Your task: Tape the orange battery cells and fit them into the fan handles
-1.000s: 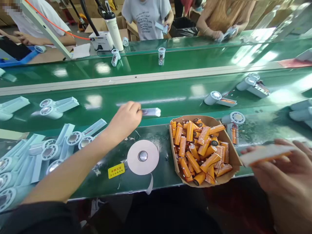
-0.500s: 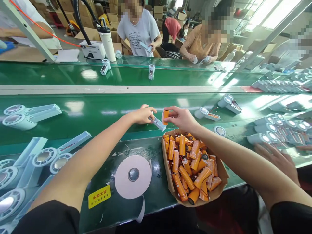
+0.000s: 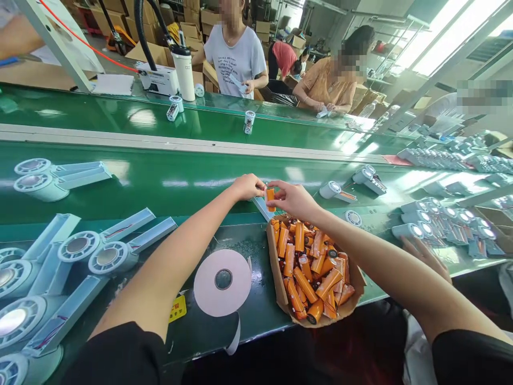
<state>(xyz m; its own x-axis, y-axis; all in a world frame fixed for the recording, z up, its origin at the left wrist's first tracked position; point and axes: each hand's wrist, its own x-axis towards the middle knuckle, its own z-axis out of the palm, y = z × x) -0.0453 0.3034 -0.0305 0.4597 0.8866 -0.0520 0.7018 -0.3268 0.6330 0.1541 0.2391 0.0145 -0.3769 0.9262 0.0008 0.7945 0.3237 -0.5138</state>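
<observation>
We pinch one orange cell point(image 3: 271, 195) in our right hand point(image 3: 294, 200) while our left hand point(image 3: 247, 186) grips the pale housing strip point(image 3: 261, 207), both raised just above the cardboard tray point(image 3: 274, 262) for easy reach.

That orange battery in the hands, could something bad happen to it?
Maybe. The battery is pinched only by fingertips of the left hand and right hand, over the belt, so it might slip and roll off. Thin wires show among the batteries in the tray just below; a sleeve or wrist could snag them and tip the pile.
</observation>
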